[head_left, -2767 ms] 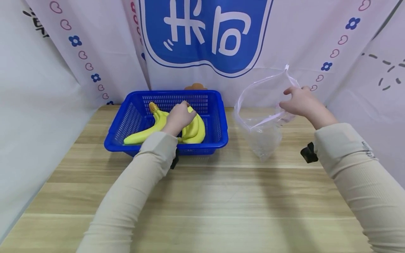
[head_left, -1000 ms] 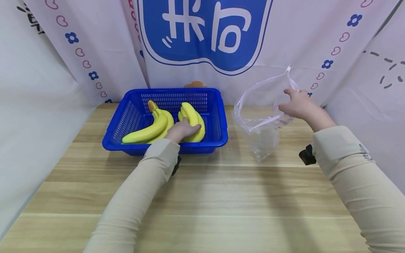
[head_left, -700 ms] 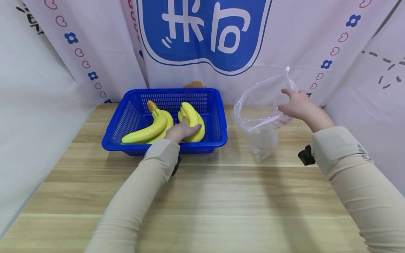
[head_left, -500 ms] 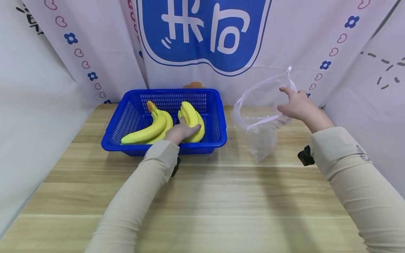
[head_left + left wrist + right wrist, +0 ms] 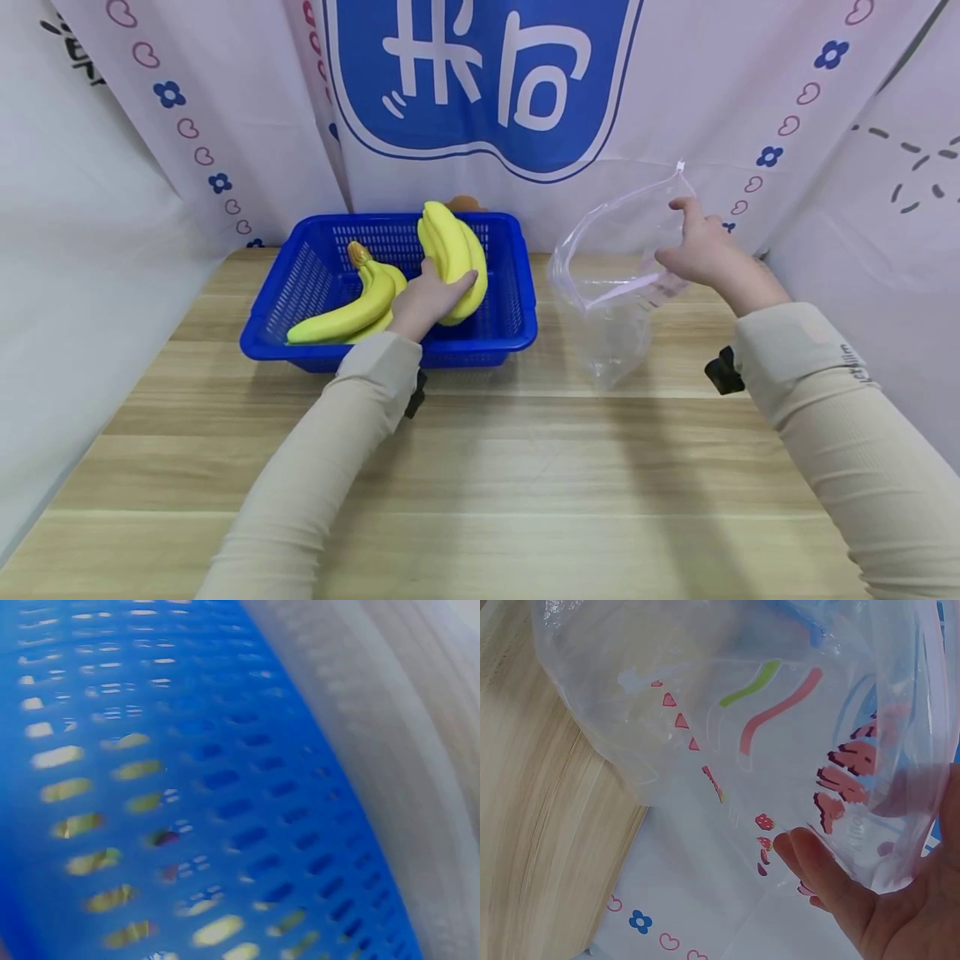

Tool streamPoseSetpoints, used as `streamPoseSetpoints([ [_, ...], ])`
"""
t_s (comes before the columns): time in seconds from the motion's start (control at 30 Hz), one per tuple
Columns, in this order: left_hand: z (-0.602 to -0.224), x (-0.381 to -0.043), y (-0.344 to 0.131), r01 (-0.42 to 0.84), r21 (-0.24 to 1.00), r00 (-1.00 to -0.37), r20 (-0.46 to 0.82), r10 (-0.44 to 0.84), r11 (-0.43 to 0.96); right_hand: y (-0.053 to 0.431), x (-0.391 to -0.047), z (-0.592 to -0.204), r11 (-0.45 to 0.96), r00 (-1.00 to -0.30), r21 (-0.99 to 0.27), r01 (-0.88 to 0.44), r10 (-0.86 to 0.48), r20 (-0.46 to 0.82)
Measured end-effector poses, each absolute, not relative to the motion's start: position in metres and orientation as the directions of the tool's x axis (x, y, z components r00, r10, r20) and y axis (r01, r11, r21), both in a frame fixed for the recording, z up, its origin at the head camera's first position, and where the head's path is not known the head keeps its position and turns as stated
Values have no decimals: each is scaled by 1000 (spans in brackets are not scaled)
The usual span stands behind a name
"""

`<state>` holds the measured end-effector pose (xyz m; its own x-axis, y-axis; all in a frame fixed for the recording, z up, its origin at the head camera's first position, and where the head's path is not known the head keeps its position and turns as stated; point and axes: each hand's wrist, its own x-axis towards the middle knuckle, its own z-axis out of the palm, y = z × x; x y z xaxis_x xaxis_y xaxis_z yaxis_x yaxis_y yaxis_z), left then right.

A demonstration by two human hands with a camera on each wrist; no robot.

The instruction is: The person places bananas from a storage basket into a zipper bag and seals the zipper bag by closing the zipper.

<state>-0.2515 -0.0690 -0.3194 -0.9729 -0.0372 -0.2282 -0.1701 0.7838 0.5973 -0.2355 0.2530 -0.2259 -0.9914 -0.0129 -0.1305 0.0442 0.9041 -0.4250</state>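
My left hand (image 5: pixel 426 302) grips a yellow banana bunch (image 5: pixel 456 250) from its near side, thumb across it. The bunch is raised, its top above the far rim of the blue plastic basket (image 5: pixel 527 300). A second banana bunch (image 5: pixel 348 317) with a brown stem end lies in the basket, left of that hand. My right hand (image 5: pixel 705 248) holds the clear zip bag (image 5: pixel 611 337) by its right edge; the bag's mouth gapes wide. In the right wrist view, the fingers (image 5: pixel 821 866) lie against the printed plastic. The blurred left wrist view shows only the basket's slotted wall (image 5: pixel 217 787) and beige cloth or table beside it.
The basket and bag stand side by side on a wood-grain table (image 5: pixel 525 483). A printed white cloth (image 5: pixel 622 133) hangs close behind them, and plain white cloth (image 5: pixel 97 250) walls the left side. A black wrist mount (image 5: pixel 724 371) sits under the right cuff.
The left hand moved from above the right bunch to its near side, gripped it and has just lifted it. The right hand stays on the bag's edge, its index finger slightly raised.
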Motion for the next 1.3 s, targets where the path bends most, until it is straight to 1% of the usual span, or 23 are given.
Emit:
streamPoseSetpoints([
  [0.17,-304,-250,-62,-107,689,-990,-137,-17,717,251,-236,-226,898,-991,-438,50,-9,-133],
  [0.37,-292,-252,-53,-33,725,-998,-57,13,688,250,-236,-227,897,-991,-440,45,-16,-133],
  [0.5,-285,-251,-45,-14,749,-1000,-12,-8,662,249,-236,-226,898,-992,-438,38,-21,-128],
  [0.63,-277,-249,-36,16,804,-1000,26,-9,594,249,-236,-227,895,-992,-445,42,-17,-127],
  [0.8,-266,-245,-25,92,859,-996,73,58,504,247,-236,-227,894,-992,-447,38,-19,-123],
  [0.87,-262,-242,-21,117,863,-993,86,85,491,246,-235,-227,895,-992,-445,37,-20,-121],
  [1.07,-253,-234,-9,207,832,-977,149,152,515,243,-235,-226,896,-993,-444,26,-28,-115],
  [1.3,-246,-226,2,341,833,-933,244,264,436,242,-236,-226,897,-992,-442,12,-44,-117],
])
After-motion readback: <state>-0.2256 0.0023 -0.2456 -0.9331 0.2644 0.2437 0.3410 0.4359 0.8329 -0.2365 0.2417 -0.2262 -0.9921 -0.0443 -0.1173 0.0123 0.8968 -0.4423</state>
